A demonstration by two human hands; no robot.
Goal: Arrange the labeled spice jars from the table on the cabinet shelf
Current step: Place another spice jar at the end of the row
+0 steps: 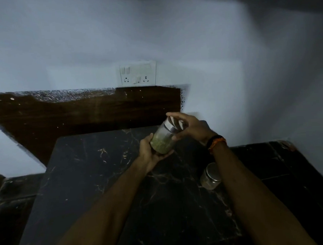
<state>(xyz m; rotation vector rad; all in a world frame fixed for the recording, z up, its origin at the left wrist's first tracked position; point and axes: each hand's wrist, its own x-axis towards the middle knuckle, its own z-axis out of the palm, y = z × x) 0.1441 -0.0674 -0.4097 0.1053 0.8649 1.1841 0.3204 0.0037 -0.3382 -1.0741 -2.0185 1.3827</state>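
A clear glass spice jar [162, 141], part filled with a greenish spice, was held tilted above the far part of the desk [107, 181], clear of its surface. The left hand [151, 151] was wrapped under and around the glass body in a closed grip, and the right hand [189, 128] was closed over the metal lid [173, 124], its fingertips curled round the rim. No label could be made out in the dim, blurred view.

The jar was judged to be rigid, smooth and breakable, of modest weight given the small amount inside. Bare glass was thought likely to slip, so the body was considered the safer place to hold, with a palm beneath the base. The lid was judged a poor sole hold, since it could not be told whether it was screwed tight.

A second glass jar [210, 177] with a metal lid was seen standing on the desk by the right forearm, close enough to be knocked. The desk was dark, veined stone, hard and unforgiving to dropped glass. Behind it were seen a pale wall, a dark wooden panel [81, 115] and a switch and socket plate [138, 74]. No cabinet shelf could be seen
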